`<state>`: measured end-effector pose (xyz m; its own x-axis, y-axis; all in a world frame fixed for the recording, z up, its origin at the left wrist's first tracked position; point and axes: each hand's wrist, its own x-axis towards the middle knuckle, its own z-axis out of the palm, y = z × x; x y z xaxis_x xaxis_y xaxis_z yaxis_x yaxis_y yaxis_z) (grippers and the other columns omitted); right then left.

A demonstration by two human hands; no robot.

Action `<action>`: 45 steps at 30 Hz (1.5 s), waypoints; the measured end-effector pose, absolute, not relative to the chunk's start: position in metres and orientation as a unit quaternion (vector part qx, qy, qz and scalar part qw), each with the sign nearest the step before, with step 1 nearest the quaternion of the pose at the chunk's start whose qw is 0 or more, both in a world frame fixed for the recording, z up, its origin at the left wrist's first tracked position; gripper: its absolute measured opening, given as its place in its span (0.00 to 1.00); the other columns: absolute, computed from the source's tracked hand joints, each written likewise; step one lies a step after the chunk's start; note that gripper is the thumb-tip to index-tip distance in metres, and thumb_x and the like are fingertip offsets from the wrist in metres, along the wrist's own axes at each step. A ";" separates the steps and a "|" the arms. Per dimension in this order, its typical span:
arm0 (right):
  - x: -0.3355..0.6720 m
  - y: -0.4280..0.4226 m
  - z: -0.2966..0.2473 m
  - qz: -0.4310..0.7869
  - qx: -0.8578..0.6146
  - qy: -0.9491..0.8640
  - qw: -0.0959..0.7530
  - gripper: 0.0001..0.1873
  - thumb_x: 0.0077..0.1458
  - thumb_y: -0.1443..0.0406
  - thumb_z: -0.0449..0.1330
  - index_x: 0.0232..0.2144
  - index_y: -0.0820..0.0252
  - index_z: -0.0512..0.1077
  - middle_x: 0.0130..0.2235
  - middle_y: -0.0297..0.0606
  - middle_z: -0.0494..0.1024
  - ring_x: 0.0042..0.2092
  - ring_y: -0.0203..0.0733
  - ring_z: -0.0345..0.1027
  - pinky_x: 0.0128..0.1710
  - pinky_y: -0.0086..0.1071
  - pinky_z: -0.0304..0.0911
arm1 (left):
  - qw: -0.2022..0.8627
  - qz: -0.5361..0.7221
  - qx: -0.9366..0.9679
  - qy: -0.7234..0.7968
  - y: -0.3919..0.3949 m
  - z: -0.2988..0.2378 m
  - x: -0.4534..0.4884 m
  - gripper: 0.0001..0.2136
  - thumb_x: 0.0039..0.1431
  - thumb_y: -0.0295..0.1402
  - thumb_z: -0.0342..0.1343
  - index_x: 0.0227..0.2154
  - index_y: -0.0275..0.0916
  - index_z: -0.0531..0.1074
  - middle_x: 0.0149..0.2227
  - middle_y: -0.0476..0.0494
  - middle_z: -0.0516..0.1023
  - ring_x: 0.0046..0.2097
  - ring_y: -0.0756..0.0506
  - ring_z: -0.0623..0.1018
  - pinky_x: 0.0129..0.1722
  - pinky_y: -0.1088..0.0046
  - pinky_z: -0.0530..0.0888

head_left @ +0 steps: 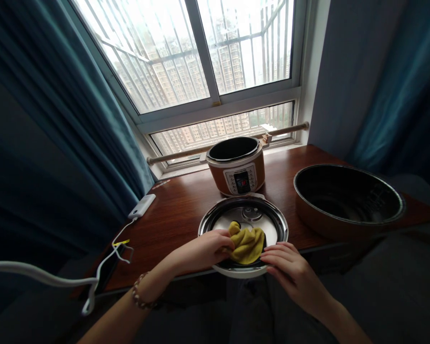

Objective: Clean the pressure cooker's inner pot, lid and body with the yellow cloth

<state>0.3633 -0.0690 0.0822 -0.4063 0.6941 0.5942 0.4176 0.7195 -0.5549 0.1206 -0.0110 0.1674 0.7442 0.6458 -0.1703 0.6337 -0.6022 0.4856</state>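
Observation:
The upturned pressure cooker lid [218, 220] lies at the table's front edge, its steel inner face and dark sealing ring showing. A crumpled yellow cloth [249, 245] rests on that inner face. My left hand [214, 246] pinches the cloth from the left, its fingertips partly hidden by the fabric. At the lid's lower right, my right hand [290, 267] grips the rim, fingers over the edge beside the cloth and thumb beneath. Just behind the lid stands the brown-and-white electric pressure cooker [218, 179], uncovered, with its control panel facing me.
On the right of the wooden table [179, 205] sits a dark inner pot [318, 222]. A white power bank [142, 206] with a cable [105, 260] lies on the left. Behind are the window [251, 43] and blue curtains [89, 95].

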 end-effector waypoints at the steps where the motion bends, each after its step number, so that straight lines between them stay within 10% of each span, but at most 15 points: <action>1: 0.363 -0.069 0.085 0.162 -0.338 -0.825 0.423 0.10 0.57 0.68 0.54 0.43 0.55 0.69 0.42 0.36 0.75 0.46 0.39 0.66 0.50 0.39 0.58 | 0.260 0.027 0.893 0.367 -0.012 0.166 0.120 0.06 0.56 0.30 0.50 0.33 0.38 0.72 0.37 0.46 0.70 0.38 0.49 0.70 0.39 0.77 0.66; 16: 0.336 -0.072 0.141 -0.008 -0.296 -0.834 0.465 0.26 0.54 0.65 0.57 0.55 0.61 0.60 0.50 0.45 0.69 0.52 0.47 0.61 0.50 0.42 0.63 | 0.215 0.320 0.799 0.462 -0.074 0.210 0.143 0.06 0.59 0.34 0.49 0.34 0.40 0.69 0.35 0.46 0.68 0.37 0.49 0.71 0.37 0.75 0.70; 27: 0.365 -0.069 0.145 -0.072 -0.311 -0.795 0.516 0.20 0.51 0.76 0.56 0.45 0.57 0.71 0.41 0.41 0.74 0.45 0.42 0.65 0.44 0.38 0.63 | -0.223 0.213 0.854 0.420 -0.086 0.182 0.144 0.14 0.57 0.40 0.51 0.44 0.41 0.68 0.36 0.42 0.68 0.34 0.47 0.72 0.30 0.73 0.71; 38: 0.377 -0.082 0.089 0.026 -0.380 -0.767 0.517 0.15 0.54 0.74 0.52 0.38 0.55 0.73 0.40 0.39 0.75 0.49 0.43 0.64 0.48 0.42 0.64 | 0.099 0.032 0.891 0.441 -0.113 0.165 0.175 0.14 0.62 0.35 0.40 0.46 0.37 0.64 0.40 0.38 0.70 0.30 0.48 0.75 0.28 0.73 0.74; 45: 0.371 -0.073 0.092 0.022 -0.377 -0.738 0.559 0.15 0.55 0.72 0.52 0.36 0.52 0.75 0.41 0.38 0.75 0.49 0.44 0.65 0.50 0.46 0.62 | 0.023 0.028 0.911 0.412 -0.092 0.156 0.186 0.13 0.51 0.35 0.57 0.39 0.39 0.66 0.42 0.40 0.70 0.46 0.39 0.70 0.45 0.58 0.70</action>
<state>0.3707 -0.0732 0.0923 -0.0896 0.5812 0.8088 0.5324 0.7143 -0.4543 0.1859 -0.0916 0.1556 0.6597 0.7509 0.0310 0.7483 -0.6601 0.0652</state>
